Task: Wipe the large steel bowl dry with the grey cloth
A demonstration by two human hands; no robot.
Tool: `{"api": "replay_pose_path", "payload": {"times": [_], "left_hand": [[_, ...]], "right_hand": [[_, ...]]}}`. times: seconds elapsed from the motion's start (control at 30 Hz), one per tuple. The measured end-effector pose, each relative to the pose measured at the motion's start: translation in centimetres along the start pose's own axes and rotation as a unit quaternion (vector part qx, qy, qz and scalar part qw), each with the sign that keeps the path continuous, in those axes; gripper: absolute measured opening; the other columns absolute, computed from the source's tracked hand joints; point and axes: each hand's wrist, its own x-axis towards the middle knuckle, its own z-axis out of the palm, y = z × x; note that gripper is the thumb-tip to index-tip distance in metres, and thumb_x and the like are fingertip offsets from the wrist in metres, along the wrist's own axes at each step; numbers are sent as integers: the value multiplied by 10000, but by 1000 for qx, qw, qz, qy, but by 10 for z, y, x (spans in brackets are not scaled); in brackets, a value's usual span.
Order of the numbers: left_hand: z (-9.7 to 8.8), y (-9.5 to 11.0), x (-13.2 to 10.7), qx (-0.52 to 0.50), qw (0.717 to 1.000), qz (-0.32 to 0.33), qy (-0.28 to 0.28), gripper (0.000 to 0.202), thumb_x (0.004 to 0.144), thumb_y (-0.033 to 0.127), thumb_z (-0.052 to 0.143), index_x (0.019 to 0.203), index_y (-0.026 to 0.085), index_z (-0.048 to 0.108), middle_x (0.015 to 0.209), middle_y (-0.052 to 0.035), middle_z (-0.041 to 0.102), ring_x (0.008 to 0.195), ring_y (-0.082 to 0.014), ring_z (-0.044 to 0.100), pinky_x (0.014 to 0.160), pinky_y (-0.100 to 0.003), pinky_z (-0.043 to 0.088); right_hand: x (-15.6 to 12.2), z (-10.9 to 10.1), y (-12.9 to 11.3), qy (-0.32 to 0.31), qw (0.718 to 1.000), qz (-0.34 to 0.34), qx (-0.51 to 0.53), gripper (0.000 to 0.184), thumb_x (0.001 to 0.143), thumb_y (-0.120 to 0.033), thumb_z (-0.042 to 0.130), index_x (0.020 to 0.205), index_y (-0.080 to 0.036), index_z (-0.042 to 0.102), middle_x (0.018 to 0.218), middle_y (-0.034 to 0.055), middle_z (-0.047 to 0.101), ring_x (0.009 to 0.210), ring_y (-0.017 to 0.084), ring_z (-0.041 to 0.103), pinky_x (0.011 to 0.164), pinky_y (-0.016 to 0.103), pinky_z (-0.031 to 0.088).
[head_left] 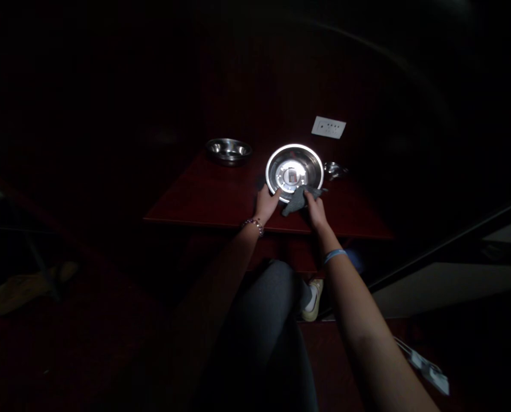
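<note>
A shiny steel bowl (276,157) is tilted toward me above the dark red table. My left hand (267,205) grips its rim at the lower left, thumb on the inside and the other fingers hidden behind. At the lower right, my right hand (316,209) is closed on a grey cloth (298,200), which lies over the near rim. The cloth hides part of that rim, and the fingers beneath it do not show.
Another steel bowl (228,151) stands on the table (195,200) to the left. Behind my right hand is a small shiny metal object (335,170). A white wall socket (328,127) sits at the back. On the floor at right lies a power strip (429,371). The surroundings are very dark.
</note>
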Motion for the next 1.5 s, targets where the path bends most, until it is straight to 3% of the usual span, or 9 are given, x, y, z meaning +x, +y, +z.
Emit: {"api": "replay_pose_path", "payload": {"times": [0.2, 0.37, 0.43, 0.77, 1.3, 1.5], "left_hand": [[-2, 5, 0, -6, 1000, -11, -5, 241, 844, 174, 621, 1078, 140, 668, 1152, -134, 725, 1085, -251, 666, 966, -326, 489], [-2, 4, 1, -27, 999, -20, 13, 222, 823, 156, 603, 1031, 120, 672, 1100, -125, 736, 1028, -220, 673, 937, -327, 498], [-2, 2, 1, -35, 999, -25, 17, 221, 810, 170, 615, 1019, 129, 677, 1071, -115, 743, 1003, -215, 677, 932, -333, 502], [-2, -9, 5, -32, 999, -8, 15, 281, 811, 237, 613, 1059, 120, 672, 1090, -138, 734, 1023, -237, 675, 959, -388, 492], [-7, -11, 7, -64, 997, -41, 34, 164, 764, 220, 642, 912, 167, 689, 963, -76, 764, 964, -240, 703, 903, -365, 519], [-8, -8, 5, -70, 997, -35, 11, 219, 805, 225, 607, 1005, 165, 674, 1057, -79, 750, 1009, -224, 689, 941, -356, 504]], "right_hand": [[7, 8, 5, 1, 999, 46, -18, 487, 787, -543, 627, 993, -112, 719, 975, 106, 764, 1006, 258, 696, 925, 363, 515], [0, 24, -4, 122, 984, 58, -114, 367, 818, -470, 601, 853, -127, 728, 882, 131, 768, 1000, 276, 706, 913, 345, 512], [-6, 27, -9, 142, 978, 51, -143, 349, 827, -466, 602, 809, -141, 726, 858, 144, 768, 1000, 285, 706, 920, 338, 506], [-16, 25, -16, 94, 985, 26, -141, 473, 882, -542, 489, 784, -139, 715, 856, 138, 764, 917, 264, 719, 833, 296, 512], [-15, 28, -10, 79, 986, 33, -144, 484, 818, -569, 554, 831, -127, 751, 924, 181, 771, 925, 312, 730, 781, 328, 533], [-13, 27, -4, 71, 992, 23, -104, 504, 812, -572, 553, 888, -114, 750, 965, 167, 769, 959, 298, 724, 793, 316, 530]]}}
